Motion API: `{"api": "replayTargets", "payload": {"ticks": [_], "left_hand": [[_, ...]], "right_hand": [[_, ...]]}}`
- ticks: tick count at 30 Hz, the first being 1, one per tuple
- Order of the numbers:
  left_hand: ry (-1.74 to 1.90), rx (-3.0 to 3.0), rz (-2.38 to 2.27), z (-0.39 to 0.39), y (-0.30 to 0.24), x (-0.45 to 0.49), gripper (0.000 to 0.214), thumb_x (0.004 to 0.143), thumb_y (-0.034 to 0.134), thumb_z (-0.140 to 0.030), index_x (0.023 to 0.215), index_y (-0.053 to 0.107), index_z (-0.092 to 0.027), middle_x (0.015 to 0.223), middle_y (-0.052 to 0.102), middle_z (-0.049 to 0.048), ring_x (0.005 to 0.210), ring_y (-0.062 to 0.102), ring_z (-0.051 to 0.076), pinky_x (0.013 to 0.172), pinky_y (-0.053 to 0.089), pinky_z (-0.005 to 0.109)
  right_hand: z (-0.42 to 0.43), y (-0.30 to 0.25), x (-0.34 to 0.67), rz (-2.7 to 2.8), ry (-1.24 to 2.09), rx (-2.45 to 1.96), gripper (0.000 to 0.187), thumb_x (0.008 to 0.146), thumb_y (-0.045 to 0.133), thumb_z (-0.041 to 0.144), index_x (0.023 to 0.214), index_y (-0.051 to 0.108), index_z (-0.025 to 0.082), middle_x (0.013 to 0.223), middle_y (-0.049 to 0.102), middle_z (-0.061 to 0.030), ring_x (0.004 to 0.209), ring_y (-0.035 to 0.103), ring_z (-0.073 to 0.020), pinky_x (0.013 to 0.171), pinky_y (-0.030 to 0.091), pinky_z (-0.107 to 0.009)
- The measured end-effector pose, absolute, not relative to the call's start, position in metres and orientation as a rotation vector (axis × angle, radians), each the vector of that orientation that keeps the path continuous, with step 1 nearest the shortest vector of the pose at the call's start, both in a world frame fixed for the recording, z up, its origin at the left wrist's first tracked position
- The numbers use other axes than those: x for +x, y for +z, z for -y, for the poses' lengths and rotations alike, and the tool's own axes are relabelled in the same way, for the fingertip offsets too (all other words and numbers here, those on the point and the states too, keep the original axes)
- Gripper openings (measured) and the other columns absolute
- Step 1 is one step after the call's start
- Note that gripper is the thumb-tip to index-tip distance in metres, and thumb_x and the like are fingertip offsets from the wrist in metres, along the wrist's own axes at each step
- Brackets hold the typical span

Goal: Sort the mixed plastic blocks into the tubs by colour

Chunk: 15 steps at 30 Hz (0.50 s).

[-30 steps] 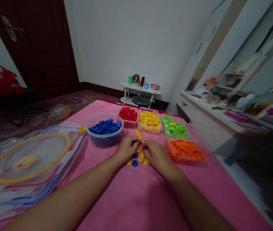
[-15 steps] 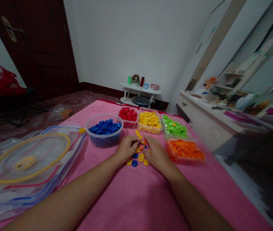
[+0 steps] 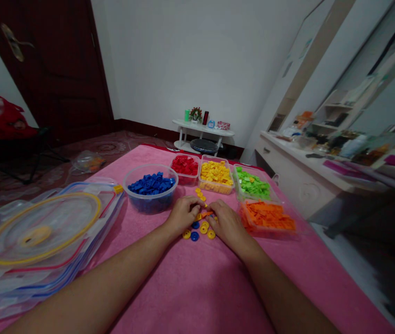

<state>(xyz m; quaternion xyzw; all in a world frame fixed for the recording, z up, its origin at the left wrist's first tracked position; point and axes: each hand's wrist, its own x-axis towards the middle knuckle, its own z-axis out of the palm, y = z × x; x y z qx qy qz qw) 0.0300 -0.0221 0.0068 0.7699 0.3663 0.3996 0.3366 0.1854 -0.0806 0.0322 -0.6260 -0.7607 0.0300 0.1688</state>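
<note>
My left hand (image 3: 184,214) rests on the pink cloth, fingers curled inward with the thumb close to the index finger. A small yellow toy block (image 3: 205,206) shows at its fingertips. Opposite it, my right hand (image 3: 228,221) is bent, its fingertips meeting near the same block; what they grip is mostly hidden. Orange pieces (image 3: 206,214) lie between the hands. Closer to me are yellow toy wheels (image 3: 204,227) and blue wheels (image 3: 195,236). Beyond the fingertips runs a short line of yellow pieces (image 3: 200,194).
A round tub of blue blocks (image 3: 151,184) stands at left. Behind are boxes of red (image 3: 184,165) and yellow blocks (image 3: 215,172). Green (image 3: 253,183) and orange blocks (image 3: 268,216) fill boxes at right. Stacked clear lids (image 3: 58,232) cover the table's left side.
My right hand's fingers have shifted left and curled toward the left fingertips. The orange piece near them now appears lower, between the hands. My left hand stays nearly still.
</note>
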Motion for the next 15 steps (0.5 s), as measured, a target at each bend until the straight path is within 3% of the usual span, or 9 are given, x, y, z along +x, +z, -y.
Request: {"api": "replayTargets", "payload": {"ticks": [15], "left_hand": [[1.035, 2.038, -0.956, 0.0216, 0.0076, 0.0296, 0.028, 0.074, 0.046, -0.005, 0.084, 0.07, -0.014, 0.085, 0.07, 0.004, 0.083, 0.063, 0.015, 0.078, 0.048, 0.025]], "right_hand": [[0.0803, 0.0372, 0.1861, 2.162, 0.233, -1.736, 0.02, 0.083, 0.053, 0.014, 0.099, 0.066, 0.016, 0.095, 0.057, -0.0071, 0.087, 0.058, -0.0156, 0.078, 0.042, -0.024]]}}
